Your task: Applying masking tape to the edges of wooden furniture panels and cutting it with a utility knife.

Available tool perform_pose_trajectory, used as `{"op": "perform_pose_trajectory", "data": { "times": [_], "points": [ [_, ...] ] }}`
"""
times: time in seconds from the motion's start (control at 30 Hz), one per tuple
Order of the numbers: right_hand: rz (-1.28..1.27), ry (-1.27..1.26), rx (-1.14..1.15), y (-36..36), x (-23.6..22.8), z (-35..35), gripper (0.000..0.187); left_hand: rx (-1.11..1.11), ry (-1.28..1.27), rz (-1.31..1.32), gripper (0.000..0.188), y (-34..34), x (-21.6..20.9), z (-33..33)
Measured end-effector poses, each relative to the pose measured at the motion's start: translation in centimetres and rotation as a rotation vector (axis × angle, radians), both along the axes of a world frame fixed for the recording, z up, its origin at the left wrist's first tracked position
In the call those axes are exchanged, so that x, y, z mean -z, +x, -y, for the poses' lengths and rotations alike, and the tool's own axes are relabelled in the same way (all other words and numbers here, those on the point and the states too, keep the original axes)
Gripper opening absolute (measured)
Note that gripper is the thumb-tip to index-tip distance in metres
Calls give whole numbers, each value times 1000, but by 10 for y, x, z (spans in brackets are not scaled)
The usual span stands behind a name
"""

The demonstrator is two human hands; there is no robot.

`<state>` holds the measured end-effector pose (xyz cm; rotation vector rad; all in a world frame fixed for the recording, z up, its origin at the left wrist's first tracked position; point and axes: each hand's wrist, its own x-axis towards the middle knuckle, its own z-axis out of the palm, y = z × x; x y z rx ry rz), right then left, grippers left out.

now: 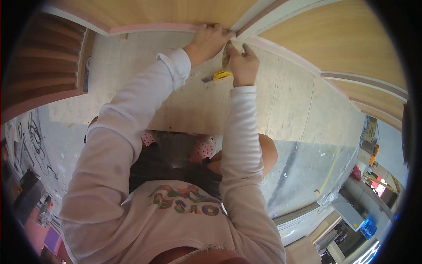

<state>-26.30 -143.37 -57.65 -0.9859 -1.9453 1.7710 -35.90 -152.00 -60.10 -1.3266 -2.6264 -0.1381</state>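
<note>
My left hand (210, 42) rests against the pink-edged bottom of an upright wooden panel (162, 13), close to a corner. Its fingers lie bent over the edge strip, and their tips are partly hidden. Just to the right and slightly nearer, my right hand (244, 66) is closed on a small brownish, roll-like thing (226, 55), mostly covered by the fingers. A yellow utility knife (222, 75) lies on the pale wooden board (198, 105) below both hands, its dark end to the left.
More wooden panels (343, 35) with pale frames rise at the right. A brown slatted wooden piece (44, 57) stands at the left. Pink clogs (203, 147) show at the board's near edge. Cables (37, 136) lie on the grey floor, and a blue container (368, 229) sits lower right.
</note>
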Motion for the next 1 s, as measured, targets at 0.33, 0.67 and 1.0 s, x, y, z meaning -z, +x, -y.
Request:
{"op": "perform_pose_trajectory", "data": {
  "times": [0.33, 0.67, 1.0],
  "points": [
    [37, -46, -269, 5, -46, -29, 58, -21, 205, 456, 53, 0, -2, 3],
    [171, -217, -271, 3, -23, -38, 47, -713, 1211, 2023, 32, 16, 10, -4],
    [478, 793, -645, 5, 47, -74, 37, -609, 1211, 2057, 26, 9, 21, -21]
  ]
}}
